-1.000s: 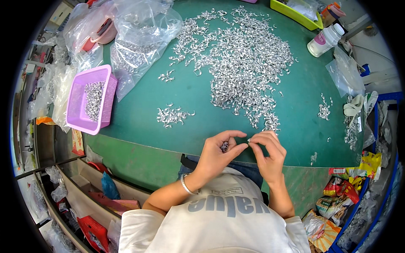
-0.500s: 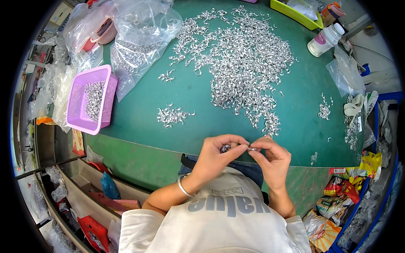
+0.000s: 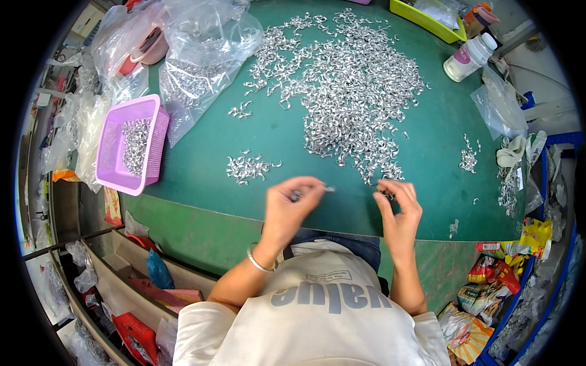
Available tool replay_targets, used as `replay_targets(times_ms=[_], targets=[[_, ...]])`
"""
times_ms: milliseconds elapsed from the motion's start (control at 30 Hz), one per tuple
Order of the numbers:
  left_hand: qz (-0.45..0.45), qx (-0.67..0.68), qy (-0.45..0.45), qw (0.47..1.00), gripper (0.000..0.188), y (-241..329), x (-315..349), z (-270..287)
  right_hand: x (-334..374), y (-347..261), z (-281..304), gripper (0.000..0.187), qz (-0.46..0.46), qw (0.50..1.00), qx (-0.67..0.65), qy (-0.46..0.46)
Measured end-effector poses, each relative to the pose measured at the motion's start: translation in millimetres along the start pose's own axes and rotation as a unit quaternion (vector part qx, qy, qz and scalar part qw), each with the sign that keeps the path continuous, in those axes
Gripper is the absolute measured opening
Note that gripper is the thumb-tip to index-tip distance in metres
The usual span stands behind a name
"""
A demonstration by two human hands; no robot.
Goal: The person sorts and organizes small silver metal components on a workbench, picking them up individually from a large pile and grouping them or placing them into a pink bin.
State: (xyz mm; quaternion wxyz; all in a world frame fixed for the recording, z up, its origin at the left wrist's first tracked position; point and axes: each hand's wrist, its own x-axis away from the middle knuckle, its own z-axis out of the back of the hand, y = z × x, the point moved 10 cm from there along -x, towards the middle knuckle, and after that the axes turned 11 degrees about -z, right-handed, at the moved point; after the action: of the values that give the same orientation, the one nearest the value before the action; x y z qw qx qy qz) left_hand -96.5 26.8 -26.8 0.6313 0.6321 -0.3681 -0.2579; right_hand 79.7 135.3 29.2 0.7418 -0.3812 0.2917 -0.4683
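Over the near part of the table, my left hand is closed, slightly blurred. A small curved silver metal piece sticks out from its thumb and fingertip. More dark, shiny metal shows within the curled fingers. My right hand is at the near tip of a big heap of curved metal pieces, thumb and forefinger apart. A few pieces lie right by those fingertips; whether they are touched I cannot tell. Left of my left hand lies a smaller cluster of the same pieces.
A purple basket with metal pieces stands at the left, beside a clear plastic bag. Far right are a white bottle and a lime-green tray. Small groups of pieces lie along the green table's right side.
My hands, together at the table's near edge before, have parted. The left has moved left and away from me with a metal piece; the right has moved forward to the heap, its fingers opened.
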Motion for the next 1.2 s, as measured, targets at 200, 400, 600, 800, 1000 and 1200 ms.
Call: replay_targets(times_ms=[200,400,600,800,1000,1200], targets=[[0.03,0.049,0.076,0.995,0.01,-19.5,-18.1,57.1,-9.1,-0.3,-23.1,0.03,0.082,0.973,0.214,0.034],[0.295,0.391,-0.064,0.869,0.013,-40.0,16.2,-6.2,-9.7,5.0,-27.8,0.017,0.101,0.968,0.225,0.054],[0.378,0.488,-0.097,0.781,0.015,-39.1,38.2,-42.0,-7.4,0.7,-25.6,0.01,0.125,0.968,0.208,0.069],[0.368,0.505,-0.073,0.777,0.014,-41.6,36.2,-45.8,-7.5,2.5,-15.9,0.007,0.091,0.983,0.14,0.082],[0.178,0.317,0.012,0.931,0.011,-36.1,9.6,-3.6,-15.5,20.8,-0.4,0.005,-0.009,0.998,-0.058,0.033],[-0.059,-0.109,0.106,0.987,0.006,-8.9,-22.8,69.8,-7.7,47.5,-20.8,0.006,-0.151,0.934,-0.314,-0.074]])
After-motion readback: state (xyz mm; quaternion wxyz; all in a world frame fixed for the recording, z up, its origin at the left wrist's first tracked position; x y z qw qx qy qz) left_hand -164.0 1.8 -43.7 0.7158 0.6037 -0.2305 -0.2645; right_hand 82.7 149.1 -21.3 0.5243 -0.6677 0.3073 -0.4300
